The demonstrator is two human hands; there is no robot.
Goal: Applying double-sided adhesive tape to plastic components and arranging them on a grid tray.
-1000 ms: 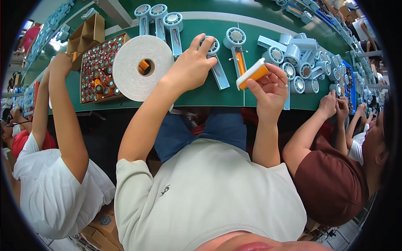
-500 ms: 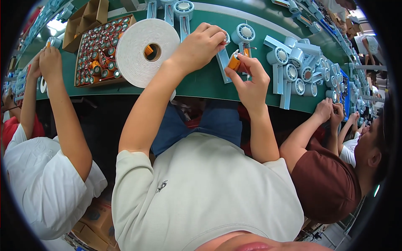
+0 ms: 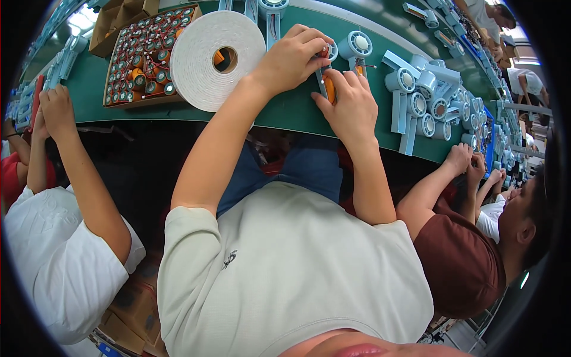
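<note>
A light blue handheld fan housing lies on the green table under my two hands, its round head mostly covered. My left hand is closed, its fingertips pinching at the neck of this housing; a bit of red, perhaps wire, shows there. In my right hand an orange cylindrical battery is gripped, set against the open handle of the same housing. Just right of it stands another light blue fan, with an orange part and a wire in its handle.
To the left are a big white roll of tape and a cardboard box packed with wired batteries. Fan housings are piled on the right. Co-workers sit at both sides, hands on the table edge at right.
My right hand has brought the orange battery left, down onto the fan's handle. My left hand stays at the fan's neck. The left co-worker's hands have lowered.
</note>
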